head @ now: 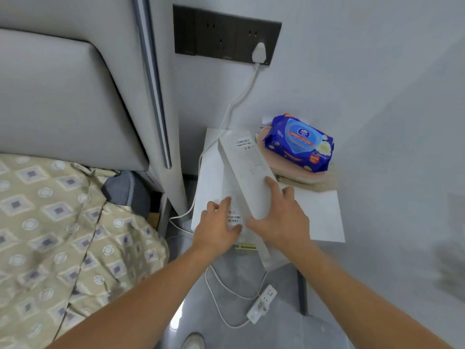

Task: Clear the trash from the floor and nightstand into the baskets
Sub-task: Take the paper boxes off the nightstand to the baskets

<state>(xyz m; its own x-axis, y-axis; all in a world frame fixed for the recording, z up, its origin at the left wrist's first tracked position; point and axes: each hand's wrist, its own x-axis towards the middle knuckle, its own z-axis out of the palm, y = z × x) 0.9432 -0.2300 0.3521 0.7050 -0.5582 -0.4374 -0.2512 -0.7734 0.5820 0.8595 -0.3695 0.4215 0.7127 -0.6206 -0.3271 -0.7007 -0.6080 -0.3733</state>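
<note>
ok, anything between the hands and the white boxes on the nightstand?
No. The right hand already grips the long box, and the left hand is on the flat box beneath. No basket is in view.
</note>
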